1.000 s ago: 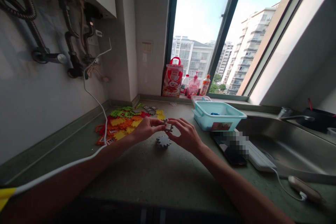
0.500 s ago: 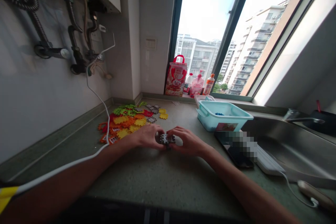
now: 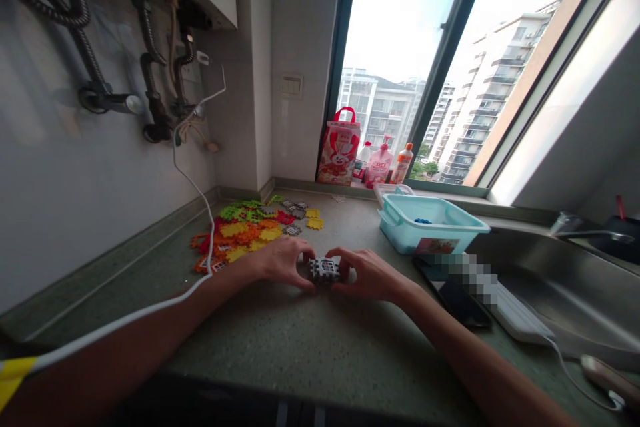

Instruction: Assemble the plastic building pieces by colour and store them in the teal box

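Both my hands rest on the green countertop [image 3: 300, 347] around a small grey toothed building piece [image 3: 324, 269]. My left hand [image 3: 280, 261] pinches its left side with curled fingers. From the right, my right hand [image 3: 367, 273] grips the same piece, fingers bent over it. The piece sits low, at or just above the counter. A heap of yellow, orange, red and green interlocking pieces [image 3: 247, 230] lies behind my left hand, near the wall.
A light blue plastic bin [image 3: 430, 227] stands to the right of my hands, with a dark phone [image 3: 457, 297] and a white device [image 3: 520, 317] beside it. A steel sink [image 3: 565, 280] is further right. A white cable [image 3: 150, 307] runs along the counter. Bottles and a red bag [image 3: 339, 153] stand on the windowsill.
My hands came down from holding one grey piece above another on the counter; now both press together on the grey pieces at counter level. The camera view shifted slightly.
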The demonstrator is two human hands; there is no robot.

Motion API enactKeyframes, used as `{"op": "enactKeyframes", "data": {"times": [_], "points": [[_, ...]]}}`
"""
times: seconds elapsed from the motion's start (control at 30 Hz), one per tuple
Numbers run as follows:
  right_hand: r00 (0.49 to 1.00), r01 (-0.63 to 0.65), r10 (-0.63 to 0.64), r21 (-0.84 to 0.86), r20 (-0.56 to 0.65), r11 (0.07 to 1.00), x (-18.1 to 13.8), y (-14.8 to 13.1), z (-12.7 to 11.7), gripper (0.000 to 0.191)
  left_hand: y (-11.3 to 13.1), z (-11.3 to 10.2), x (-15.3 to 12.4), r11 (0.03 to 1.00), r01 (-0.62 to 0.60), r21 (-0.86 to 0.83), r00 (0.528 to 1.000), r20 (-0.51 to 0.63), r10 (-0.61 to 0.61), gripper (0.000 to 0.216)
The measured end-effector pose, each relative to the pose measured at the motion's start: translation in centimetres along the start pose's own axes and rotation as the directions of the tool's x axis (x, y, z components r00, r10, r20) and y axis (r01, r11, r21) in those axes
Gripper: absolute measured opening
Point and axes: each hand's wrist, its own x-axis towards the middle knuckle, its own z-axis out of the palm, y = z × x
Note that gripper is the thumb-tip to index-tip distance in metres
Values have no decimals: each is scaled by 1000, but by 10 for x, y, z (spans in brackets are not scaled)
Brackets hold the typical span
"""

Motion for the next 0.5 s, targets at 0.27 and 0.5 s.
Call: {"op": "enactKeyframes", "data": {"times": [0.27,0.5], "points": [[997,49,-48,11,-57,999,2,0,8,47,-38,-9,5,932,238,274,953,-252,-169,43],[994,73,-71,28,-82,997,2,-5,6,50,-45,5,12,929,205,306,972,-177,-156,41]]}}
